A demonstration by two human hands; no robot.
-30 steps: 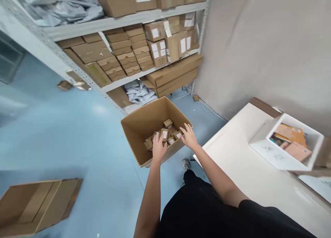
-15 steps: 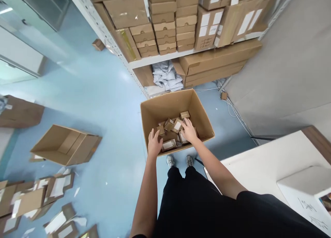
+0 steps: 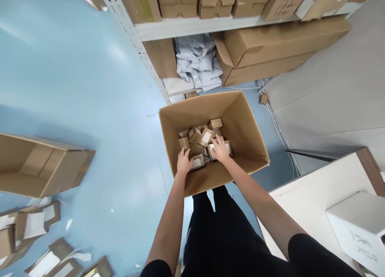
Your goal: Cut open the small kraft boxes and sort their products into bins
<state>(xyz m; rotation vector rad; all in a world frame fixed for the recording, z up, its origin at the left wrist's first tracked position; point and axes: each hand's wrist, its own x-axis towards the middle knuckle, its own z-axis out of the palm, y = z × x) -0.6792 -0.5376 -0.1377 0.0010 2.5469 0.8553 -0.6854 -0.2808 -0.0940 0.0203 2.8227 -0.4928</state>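
A large open cardboard carton [image 3: 252, 148] stands in front of my legs, with several small brown boxes lying loose on its bottom. Both arms reach down into it. My left hand [image 3: 184, 161] is open at the carton's left side, fingers apart, beside a small box with a white label [image 3: 197, 162] and just below a plain small box [image 3: 183, 143]. To the right, my right hand [image 3: 220, 150] is open with spread fingers over another labelled box [image 3: 228, 148], partly hiding it. A tilted labelled box [image 3: 206, 136] lies beyond its fingertips.
Ahead stands a metal shelf [image 3: 198, 28] loaded with cartons and grey bags [image 3: 198, 62]. An open carton [image 3: 66, 168] and a heap of labelled boxes [image 3: 33, 225] lie on the floor at left. A white table [image 3: 319, 185] with a white box [image 3: 357, 225] is at right.
My view has tilted down and come closer to the carton. Both hands have sunk deeper into it, down to the small boxes.
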